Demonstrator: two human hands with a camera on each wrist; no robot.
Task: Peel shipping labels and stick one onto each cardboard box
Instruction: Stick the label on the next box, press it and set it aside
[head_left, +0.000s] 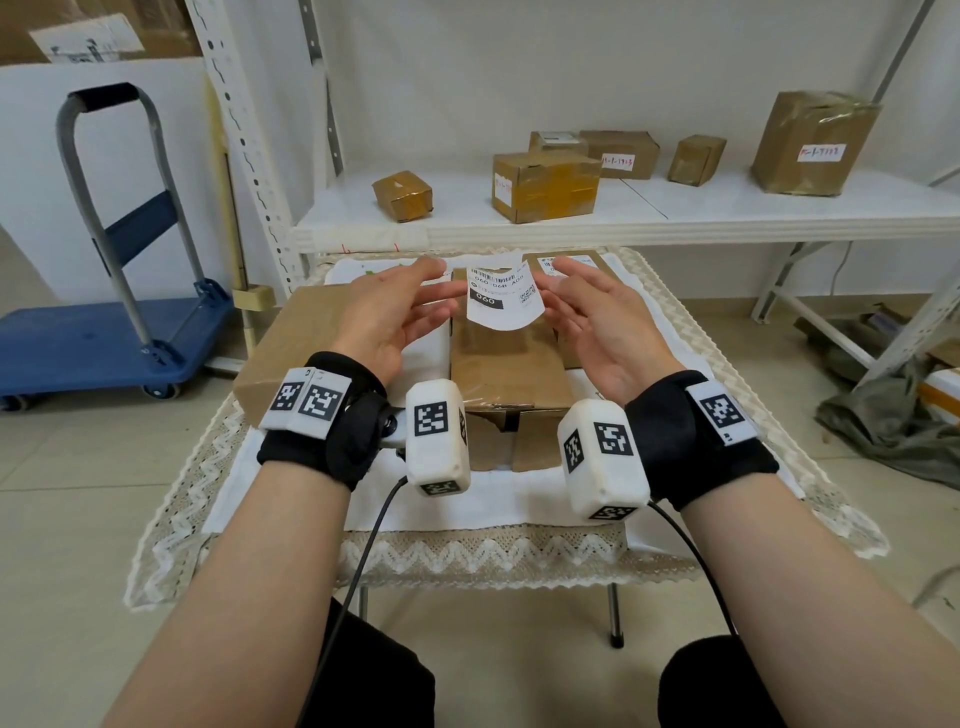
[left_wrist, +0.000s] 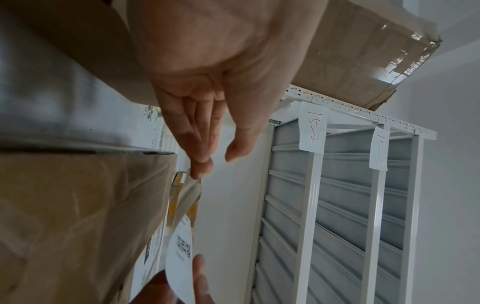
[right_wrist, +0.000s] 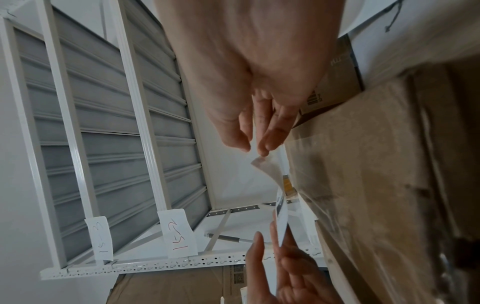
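Shipping label (head_left: 503, 299) hangs in air betw. both hands, just above middle cardboard box (head_left: 506, 358). Left hand (head_left: 395, 317) and right hand (head_left: 592, 317) each pinch one top corner; other fingers loosely straight. Label's long axis points down to box top.

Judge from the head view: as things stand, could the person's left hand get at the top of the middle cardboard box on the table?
Probably yes. The left hand hovers just above the middle cardboard box, whose top lies bare; but it holds one edge of the label, shared with the right hand.
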